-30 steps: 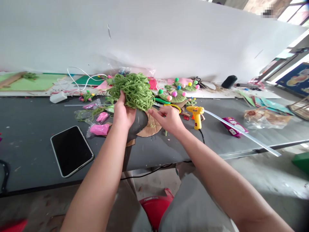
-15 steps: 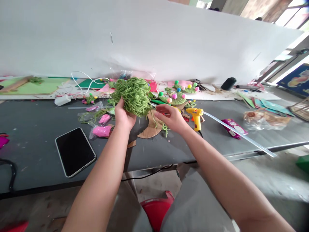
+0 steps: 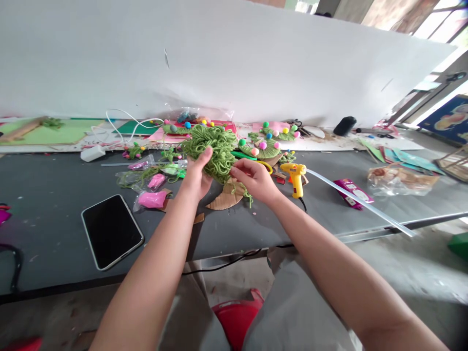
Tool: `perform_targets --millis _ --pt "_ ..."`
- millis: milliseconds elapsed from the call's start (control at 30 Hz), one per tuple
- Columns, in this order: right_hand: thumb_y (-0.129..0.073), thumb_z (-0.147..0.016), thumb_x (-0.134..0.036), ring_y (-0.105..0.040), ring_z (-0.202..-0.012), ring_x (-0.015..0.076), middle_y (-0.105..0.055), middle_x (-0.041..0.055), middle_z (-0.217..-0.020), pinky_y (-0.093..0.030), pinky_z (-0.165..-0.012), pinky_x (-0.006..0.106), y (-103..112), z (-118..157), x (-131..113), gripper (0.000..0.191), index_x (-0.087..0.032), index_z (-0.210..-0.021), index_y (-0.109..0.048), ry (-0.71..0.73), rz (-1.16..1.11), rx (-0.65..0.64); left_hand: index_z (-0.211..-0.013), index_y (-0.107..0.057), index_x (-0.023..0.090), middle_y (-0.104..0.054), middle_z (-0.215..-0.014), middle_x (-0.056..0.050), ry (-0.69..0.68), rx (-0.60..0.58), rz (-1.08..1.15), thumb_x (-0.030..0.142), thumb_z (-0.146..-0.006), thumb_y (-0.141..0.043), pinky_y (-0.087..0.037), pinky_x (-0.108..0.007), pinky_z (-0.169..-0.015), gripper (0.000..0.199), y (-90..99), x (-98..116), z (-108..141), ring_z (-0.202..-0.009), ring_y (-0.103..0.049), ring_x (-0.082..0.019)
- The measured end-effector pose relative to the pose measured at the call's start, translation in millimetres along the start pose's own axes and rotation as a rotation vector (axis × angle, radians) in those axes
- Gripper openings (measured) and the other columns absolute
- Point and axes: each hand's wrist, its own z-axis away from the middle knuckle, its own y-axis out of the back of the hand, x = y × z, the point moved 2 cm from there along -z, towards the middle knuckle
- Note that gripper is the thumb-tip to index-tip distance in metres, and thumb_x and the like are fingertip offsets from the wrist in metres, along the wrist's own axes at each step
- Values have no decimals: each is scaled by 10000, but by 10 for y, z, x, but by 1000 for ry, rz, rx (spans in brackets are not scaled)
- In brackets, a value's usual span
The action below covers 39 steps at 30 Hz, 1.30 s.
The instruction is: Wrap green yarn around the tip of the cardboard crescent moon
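From the head camera, the left hand (image 3: 198, 176) clasps a thick bundle of green yarn (image 3: 217, 148), its thumb laid across the loops, and holds it up over the dark gray table (image 3: 226, 234). The right hand (image 3: 257, 180) meets the bundle's lower right edge, thumb and forefinger drawn close together — I cannot tell whether a strand is pinched between them. Loose green strands dangle just below those fingers, beside a curved piece of corrugated cardboard (image 3: 223, 199) partly hidden by the yarn. Right of the hands stands a yellow glue gun (image 3: 297, 179), a long translucent glue stick (image 3: 360, 202) running out from its back end and crossing a purple packet (image 3: 345, 191). Behind the right hand sit green yarn pieces with pom-poms (image 3: 270, 150) (several colors). To the left lie bagged pink packets (image 3: 151, 199) and — nearer the table's front edge — a dark-screened tablet (image 3: 112, 231).
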Motion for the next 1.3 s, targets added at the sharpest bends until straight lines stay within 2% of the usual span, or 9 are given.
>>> perform_targets --millis 133,333,567,700,800,967,1067,1167,1300 --pt "-647 -908 -459 -599 -821 158 -640 35 -875 -513 -789 316 55 8 -69 272 -200 -837 -604 -56 -184 -9 -1189 -632 235 -759 -1053 -39 -76 95 -83 92 -575 -868 -608 -405 -894 672 44 -20 -51 -963 -739 -242" --pt "-528 -947 -472 -612 -1263 255 -679 86 -1240 -533 -986 432 355 -8 -115 265 -243 -818 -494 -69 -457 78 -1198 -550 293 -737 -1136 -7 -173 317 -105 4 -548 -798 -613 -393 -847 754 187 -9 -154 -1000 -723 -244" --pt "-528 -942 -492 -621 -1195 272 -647 96 -1033 -524 -984 471 608 -32 -63 250 -256 -857 -518 -34 -446 235 -1167 -481 301 -696 -1276 -7 -250 381 -133 -5 -532 -835 -562 -369 -1013 789 264 -22 -212 -1156 -691 -222" --pt "-390 -990 -549 -619 -895 230 -544 55 -820 -522 -818 423 655 1 -212 320 -267 -925 -529 -25 -242 254 -1232 -438 313 -626 -1414 -33 -297 454 -115 -9 -543 -844 -538 -378 -1076 863 386 -5 -267 -1229 -664 -230" --pt "-435 -971 -571 -425 -614 163 -391 -12 -683 -436 -631 356 590 28 -258 332 -265 -847 -473 -107 -70 220 -1272 -410 338 -577 -1480 -19 -338 479 -106 -23 -578 -826 -503 -368 -1133 886 449 29 -295 -1277 -635 -205" --pt "-707 -817 -544 -455 -666 157 -539 6 -747 -350 -616 322 417 47 -65 395 -239 -783 -457 -247 595 150 -1320 -430 277 -590 -1454 -57 -474 500 -146 37 -592 -852 -501 -380 -1128 875 474 109 -286 -1305 -617 -236" --pt "-787 -757 -530 -457 -649 156 -569 9 -728 -307 -585 317 366 67 8 433 -230 -743 -475 -310 794 -67 -1321 -475 292 -624 -1409 -48 -457 503 -150 57 -592 -847 -533 -394 -1088 852 460 138 -274 -1310 -620 -261" --pt "-690 -878 -475 -371 -581 117 -470 -21 -623 -284 -568 313 331 87 -55 414 -212 -644 -472 -216 589 -250 -1257 -487 341 -624 -1415 -24 -430 516 -135 55 -568 -842 -545 -400 -1088 826 443 154 -267 -1294 -636 -255" --pt "-611 -946 -560 -512 -737 139 -577 18 -807 -431 -688 306 362 63 -205 395 -213 -758 -594 51 63 57 -1252 -408 297 -605 -1428 -64 -396 549 -96 31 -571 -759 -550 -426 -1083 811 446 134 -292 -1279 -645 -260"
